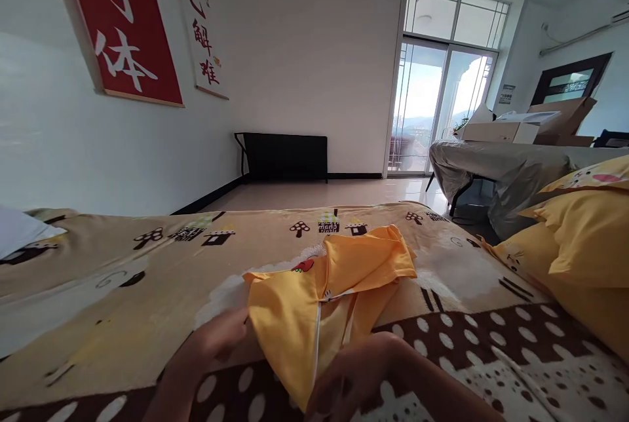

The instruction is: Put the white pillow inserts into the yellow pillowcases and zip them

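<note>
A yellow garment (285,307) with a small red carrot print lies crumpled and partly folded over on the patterned blanket (167,304). Its upper right portion is folded back, and a white seam runs down its front. My left hand (216,338) is at the garment's left edge, blurred, with its fingertips close to the cloth; whether it grips is unclear. Over the lower edge bends my right hand (361,369), its fingers curled down and closed on the fabric near the bottom of the view. The fingertips of the right hand are partly hidden.
A heap of yellow cloth (584,251) rises at the right edge of the bed. White fabric (24,233) lies at the far left. Beyond the bed stand a black folded panel (285,156) by the wall and a covered table (501,160) bearing cardboard boxes (501,132).
</note>
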Tool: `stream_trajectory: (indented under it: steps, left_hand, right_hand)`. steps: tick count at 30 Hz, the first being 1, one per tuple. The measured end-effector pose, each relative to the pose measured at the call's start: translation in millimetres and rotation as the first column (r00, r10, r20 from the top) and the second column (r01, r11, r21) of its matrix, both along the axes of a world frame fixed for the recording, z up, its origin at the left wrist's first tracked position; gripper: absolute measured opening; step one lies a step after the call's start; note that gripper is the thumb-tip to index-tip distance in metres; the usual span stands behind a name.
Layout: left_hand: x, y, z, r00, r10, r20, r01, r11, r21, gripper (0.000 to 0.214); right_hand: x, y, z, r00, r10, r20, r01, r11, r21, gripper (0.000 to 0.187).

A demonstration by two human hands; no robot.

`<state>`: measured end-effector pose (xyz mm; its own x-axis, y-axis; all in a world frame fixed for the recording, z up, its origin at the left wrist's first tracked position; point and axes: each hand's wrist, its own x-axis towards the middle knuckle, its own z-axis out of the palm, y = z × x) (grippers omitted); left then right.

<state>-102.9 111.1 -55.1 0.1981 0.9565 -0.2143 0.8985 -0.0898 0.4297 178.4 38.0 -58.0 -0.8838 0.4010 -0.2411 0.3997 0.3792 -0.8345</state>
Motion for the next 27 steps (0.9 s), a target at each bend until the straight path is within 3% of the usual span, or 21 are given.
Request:
stream_trajectory:
  steps: [2,4,5,8,10,15,17,19,21,23,25,27]
  left_hand:
    - [-5,-6,8.8,0.996,0.064,-0.054,-0.065,0.998,-0.023,0.022]
    - [-3,-14,19.6,0.999,0.020,-0.033,-0.020,1.000,0.006,0.027]
    - [1,-18,25.4,1.000,-0.024,-0.019,0.024,0.999,0.032,0.030]
    - [15,-29,41.1,0.990,-0.137,-0.022,0.139,0.986,0.088,0.040]
    - [22,-33,47.1,0.986,-0.162,-0.045,0.166,0.982,0.088,0.043]
    - [24,-33,45.6,0.984,-0.167,-0.065,0.171,0.984,0.054,0.043]
    - [22,-31,42.8,0.986,-0.154,-0.062,0.158,0.985,0.063,0.044]
    - [22,-28,41.1,0.988,-0.151,-0.036,0.154,0.981,0.117,0.044]
    - [25,-26,41.6,0.987,-0.163,0.008,0.157,0.963,0.221,0.044]
    - [31,-26,43.8,0.978,-0.201,0.053,0.171,0.924,0.342,0.041]
    - [38,-27,46.3,0.967,-0.237,0.093,0.171,0.876,0.451,0.039]
    - [46,-29,47.1,0.958,-0.264,0.110,0.166,0.827,0.537,0.043]
  right_hand:
    - [7,13,-7.9,1.000,0.005,-0.013,-0.006,1.000,-0.018,0.031]
    - [20,29,-16.0,0.972,-0.176,-0.157,0.167,0.983,-0.074,0.025]
    - [28,38,-20.6,0.916,-0.326,-0.236,0.300,0.944,-0.138,0.026]
    - [54,62,-36.3,0.599,-0.727,-0.335,0.634,0.687,-0.355,0.036]
    - [69,73,-46.0,0.422,-0.839,-0.344,0.736,0.538,-0.411,0.040]
    - [85,83,-48.3,0.106,-0.874,-0.474,0.847,0.329,-0.417,0.054]
    - [80,81,-38.1,0.038,-0.856,-0.516,0.861,0.290,-0.417,0.055]
    - [70,72,-23.5,0.059,-0.826,-0.560,0.850,0.336,-0.405,0.055]
    - [55,56,-7.4,0.171,-0.769,-0.616,0.806,0.468,-0.361,0.054]
    - [38,34,6.6,0.381,-0.663,-0.644,0.707,0.658,-0.260,0.054]
    - [21,10,15.3,0.640,-0.503,-0.580,0.552,0.827,-0.108,0.059]
    - [5,-11,17.1,0.848,-0.305,-0.433,0.360,0.932,0.049,0.064]
